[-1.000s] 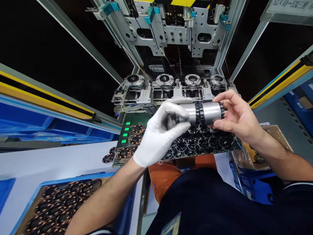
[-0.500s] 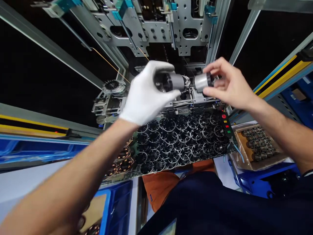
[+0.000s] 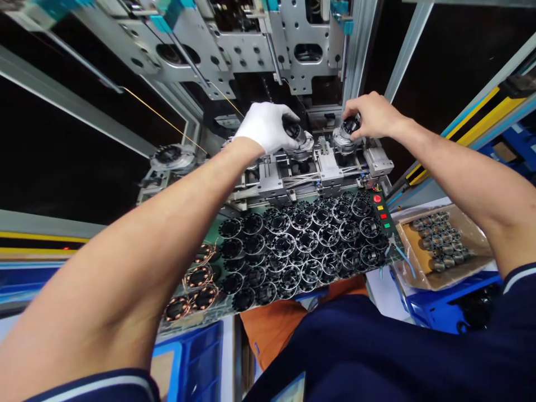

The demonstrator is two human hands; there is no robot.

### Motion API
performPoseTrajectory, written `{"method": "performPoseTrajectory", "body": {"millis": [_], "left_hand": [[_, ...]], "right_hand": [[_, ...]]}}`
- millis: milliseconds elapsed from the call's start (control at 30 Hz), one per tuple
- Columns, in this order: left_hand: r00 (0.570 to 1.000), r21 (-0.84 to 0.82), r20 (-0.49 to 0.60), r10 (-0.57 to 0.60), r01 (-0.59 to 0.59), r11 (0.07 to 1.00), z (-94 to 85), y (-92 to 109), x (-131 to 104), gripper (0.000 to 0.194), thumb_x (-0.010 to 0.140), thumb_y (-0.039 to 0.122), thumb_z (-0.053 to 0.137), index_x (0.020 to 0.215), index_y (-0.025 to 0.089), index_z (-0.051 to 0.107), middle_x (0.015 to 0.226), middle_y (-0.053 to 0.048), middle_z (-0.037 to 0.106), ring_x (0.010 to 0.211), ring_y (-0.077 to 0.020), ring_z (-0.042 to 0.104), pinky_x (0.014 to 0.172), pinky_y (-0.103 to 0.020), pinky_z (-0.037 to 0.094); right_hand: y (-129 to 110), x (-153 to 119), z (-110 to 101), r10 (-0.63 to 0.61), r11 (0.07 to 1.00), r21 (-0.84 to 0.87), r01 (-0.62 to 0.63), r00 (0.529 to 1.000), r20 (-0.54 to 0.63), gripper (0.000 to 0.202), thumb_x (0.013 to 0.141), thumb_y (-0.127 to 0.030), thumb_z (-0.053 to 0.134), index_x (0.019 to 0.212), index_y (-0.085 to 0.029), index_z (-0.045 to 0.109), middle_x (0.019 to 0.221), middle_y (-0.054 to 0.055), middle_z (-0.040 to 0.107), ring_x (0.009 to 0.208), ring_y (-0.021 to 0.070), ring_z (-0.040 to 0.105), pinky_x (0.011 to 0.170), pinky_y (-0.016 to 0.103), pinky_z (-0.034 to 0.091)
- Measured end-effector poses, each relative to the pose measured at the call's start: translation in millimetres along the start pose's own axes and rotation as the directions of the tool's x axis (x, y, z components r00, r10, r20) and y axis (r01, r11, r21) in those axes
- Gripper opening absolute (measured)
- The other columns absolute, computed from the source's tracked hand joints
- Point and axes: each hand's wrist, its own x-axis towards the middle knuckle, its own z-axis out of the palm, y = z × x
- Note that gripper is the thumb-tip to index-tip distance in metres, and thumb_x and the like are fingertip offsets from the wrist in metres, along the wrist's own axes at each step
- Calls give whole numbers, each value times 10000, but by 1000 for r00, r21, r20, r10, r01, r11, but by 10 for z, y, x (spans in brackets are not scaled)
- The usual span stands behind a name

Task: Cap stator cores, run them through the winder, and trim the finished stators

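**Head view: almost placed, not let go**

Beyond the green panel [image 3: 215,229], I have both hands down at the row of metal holders. My gloved left hand [image 3: 268,127] pinches the left core [image 3: 295,133] between thumb and curled fingers; it leans slightly at the third holder [image 3: 307,148]. My bare right hand [image 3: 374,114] pinches the right core [image 3: 349,125] by its dark upper end, at the fourth holder [image 3: 345,146], beyond the panel's right end. I judge both pieces as set in or nearly so, though I cannot tell whether either is fully seated. Letting go is not yet done.

The far-left holder [image 3: 171,156] carries a dark piece; my forearm hides most of the second. On the panel itself, rows of black slotted cores [image 3: 306,240] show no copper, so plenty seem left, while a few copper-wound cores [image 3: 205,297] lie at its left end.

Half a second ago I held both pieces sideways, in front of the holders; now their dark ends face up.
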Motion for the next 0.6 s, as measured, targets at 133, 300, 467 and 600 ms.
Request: {"method": "performPoseTrajectory", "body": {"millis": [133,300,467,600], "left_hand": [[997,49,75,11,-15,999,-67,72,106,780,634,626,941,1309,243,853,1337,-46,865,1345,-448,711,1291,-643,474],[945,92,224,-239,224,970,-161,160,402,989,284,639,1127,1188,368,831,1292,150,855,1353,-287,641,1414,-528,363],[923,79,231,-307,297,952,-243,232,448,1033,271,739,1132,1159,303,835,1388,117,824,1359,-283,597,1430,-552,301],[958,21,150,-245,244,969,-205,166,365,909,276,769,1129,1016,327,839,1107,112,871,1214,-282,627,1372,-561,377]], "right_hand": [[241,311,-14,-90,992,95,85,994,55,694,494,-559,1148,1081,-299,883,993,-33,882,1072,282,785,1156,567,592],[264,540,-123,-151,988,67,142,977,150,705,414,-552,1142,1024,-300,894,800,-63,829,892,244,779,1031,560,640],[74,475,-162,-69,984,-139,107,965,254,714,586,-476,1088,1241,-263,901,1140,19,891,1116,363,826,1115,620,666],[-85,119,89,-63,984,-146,98,972,227,782,751,-495,989,1482,-287,804,1446,53,821,1406,464,723,1271,710,585]]}}
